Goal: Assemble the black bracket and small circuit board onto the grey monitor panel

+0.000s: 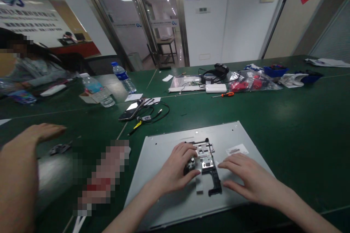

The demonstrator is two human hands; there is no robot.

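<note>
On a light grey metal panel [169, 207] in front of me lies a flat mechanism [207, 165] with a black plastic frame and silver metal parts. My left hand [176, 167] curls round its left side, fingers over the top and thumb lower down, gripping a dark part with a shiny round piece. That part is partly hidden by the fingers. My right hand [246, 176] hovers close to the mechanism's right edge, thumb and fingers apart, with nothing held. A white label [237, 150] is stuck on the panel just behind it.
Another person's arm [22, 164] reaches in at left beside a blurred red-and-white item [105, 174]. Behind the panel lie a phone [132, 110], cables [164, 111] and an orange screwdriver [226, 95]. Bottles [123, 77], bagged red parts [254, 82] and a white box [216, 88] stand farther back.
</note>
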